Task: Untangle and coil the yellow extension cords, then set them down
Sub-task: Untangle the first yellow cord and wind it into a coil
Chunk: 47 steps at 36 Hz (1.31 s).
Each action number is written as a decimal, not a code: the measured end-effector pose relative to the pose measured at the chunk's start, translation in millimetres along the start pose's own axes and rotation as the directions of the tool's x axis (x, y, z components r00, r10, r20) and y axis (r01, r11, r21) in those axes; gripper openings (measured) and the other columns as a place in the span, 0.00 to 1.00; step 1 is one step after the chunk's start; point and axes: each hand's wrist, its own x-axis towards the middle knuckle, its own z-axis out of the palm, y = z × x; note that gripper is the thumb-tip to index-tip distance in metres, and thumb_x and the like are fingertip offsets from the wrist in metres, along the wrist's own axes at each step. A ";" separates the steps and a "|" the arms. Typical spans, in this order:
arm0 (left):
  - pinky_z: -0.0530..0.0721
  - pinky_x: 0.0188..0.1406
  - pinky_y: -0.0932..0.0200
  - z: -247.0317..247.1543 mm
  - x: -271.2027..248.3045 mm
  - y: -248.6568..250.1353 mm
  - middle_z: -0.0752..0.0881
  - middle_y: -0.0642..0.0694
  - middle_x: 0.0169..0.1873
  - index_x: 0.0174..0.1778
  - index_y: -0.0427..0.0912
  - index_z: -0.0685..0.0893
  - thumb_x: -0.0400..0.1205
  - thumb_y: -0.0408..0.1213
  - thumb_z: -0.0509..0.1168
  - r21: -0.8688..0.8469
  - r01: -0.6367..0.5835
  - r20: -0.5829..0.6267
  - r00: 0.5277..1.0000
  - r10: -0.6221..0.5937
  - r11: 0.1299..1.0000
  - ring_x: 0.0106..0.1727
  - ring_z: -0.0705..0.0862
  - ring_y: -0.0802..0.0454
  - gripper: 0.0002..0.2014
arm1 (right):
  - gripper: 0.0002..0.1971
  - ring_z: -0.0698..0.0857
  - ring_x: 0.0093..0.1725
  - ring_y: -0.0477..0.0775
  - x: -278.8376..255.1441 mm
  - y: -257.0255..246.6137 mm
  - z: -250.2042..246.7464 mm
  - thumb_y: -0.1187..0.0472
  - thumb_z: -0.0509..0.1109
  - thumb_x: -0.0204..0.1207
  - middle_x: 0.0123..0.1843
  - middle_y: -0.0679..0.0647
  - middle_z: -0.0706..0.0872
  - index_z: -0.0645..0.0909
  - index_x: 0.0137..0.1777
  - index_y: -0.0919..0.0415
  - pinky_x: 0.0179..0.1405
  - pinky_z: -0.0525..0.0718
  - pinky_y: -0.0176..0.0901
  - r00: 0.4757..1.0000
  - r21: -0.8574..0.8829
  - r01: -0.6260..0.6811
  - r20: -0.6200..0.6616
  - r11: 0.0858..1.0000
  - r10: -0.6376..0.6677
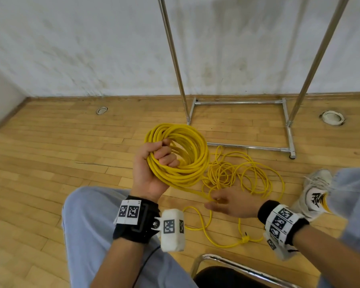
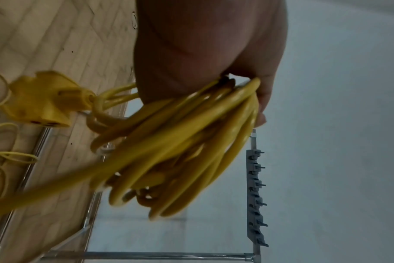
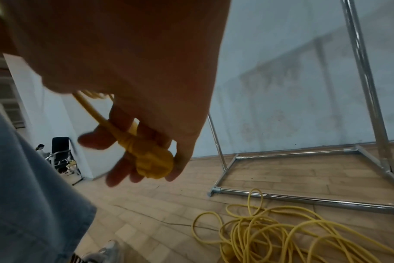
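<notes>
blurred yellow plug [image 3: 153,162] behind right hand [image 3: 128,74] fingers

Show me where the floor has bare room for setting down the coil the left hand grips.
Bare boards lie left of the coil, between the wall and the left knee. Crowded: the loose cord tangle fills the floor between the rack base and the shoe.

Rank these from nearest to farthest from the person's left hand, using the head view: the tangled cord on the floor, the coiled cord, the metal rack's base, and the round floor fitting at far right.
1. The coiled cord, gripped in the left hand.
2. The tangled cord, on the floor to its right.
3. The metal rack's base, beyond the tangle.
4. The round floor fitting, far right near the wall.
</notes>
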 end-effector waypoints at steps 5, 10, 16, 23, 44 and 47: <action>0.73 0.25 0.62 8.1 -3.1 -4.4 0.74 0.56 0.20 0.47 0.39 0.78 0.68 0.33 0.78 0.143 0.111 0.044 0.992 -0.118 0.984 0.19 0.73 0.60 0.17 | 0.12 0.81 0.67 0.49 3.4 21.1 13.3 0.42 0.71 0.83 0.69 0.40 0.81 0.79 0.64 0.30 0.70 0.80 0.58 0.993 -0.050 -0.060 0.096 0.997 0.065; 0.75 0.23 0.60 10.6 -5.1 -14.3 0.73 0.53 0.19 0.45 0.37 0.80 0.63 0.32 0.80 0.277 0.255 -0.026 0.966 -0.258 0.926 0.18 0.72 0.57 0.20 | 0.23 0.80 0.75 0.56 15.4 23.0 2.0 0.66 0.64 0.85 0.76 0.47 0.81 0.77 0.74 0.41 0.76 0.78 0.58 0.972 0.091 -0.114 -0.194 0.989 0.130; 0.72 0.22 0.63 17.5 -7.1 -35.3 0.73 0.52 0.21 0.44 0.40 0.76 0.65 0.35 0.72 0.528 0.460 -0.190 0.883 -0.429 0.714 0.19 0.71 0.56 0.15 | 0.19 0.82 0.72 0.48 12.0 -0.4 -48.1 0.68 0.62 0.88 0.72 0.47 0.85 0.78 0.72 0.46 0.75 0.80 0.60 0.871 0.357 0.082 -0.479 0.931 0.107; 0.68 0.17 0.65 21.6 -7.7 -58.9 0.72 0.47 0.22 0.38 0.39 0.78 0.67 0.32 0.71 0.669 0.517 -0.185 0.812 -0.554 0.534 0.19 0.70 0.54 0.09 | 0.29 0.80 0.77 0.42 -13.6 -44.4 -69.7 0.38 0.46 0.90 0.75 0.43 0.85 0.79 0.78 0.48 0.77 0.75 0.50 0.955 0.700 0.187 -0.294 0.689 0.040; 0.74 0.24 0.63 12.8 12.1 -45.6 0.73 0.52 0.25 0.29 0.45 0.76 0.84 0.31 0.64 0.226 -0.039 -0.472 0.870 0.145 0.973 0.24 0.74 0.56 0.16 | 0.30 0.82 0.28 0.50 -9.0 -47.9 -0.1 0.40 0.53 0.91 0.40 0.59 0.92 0.86 0.50 0.64 0.25 0.75 0.37 0.890 0.649 -0.453 0.285 0.612 0.356; 0.75 0.28 0.63 13.8 9.6 -44.0 0.73 0.53 0.26 0.31 0.46 0.76 0.85 0.32 0.63 0.114 -0.076 -0.459 0.880 0.120 0.991 0.25 0.74 0.57 0.15 | 0.34 0.88 0.38 0.53 -3.4 -53.4 22.6 0.35 0.51 0.90 0.49 0.59 0.93 0.84 0.62 0.66 0.32 0.82 0.40 0.874 0.774 -0.486 0.426 0.405 0.235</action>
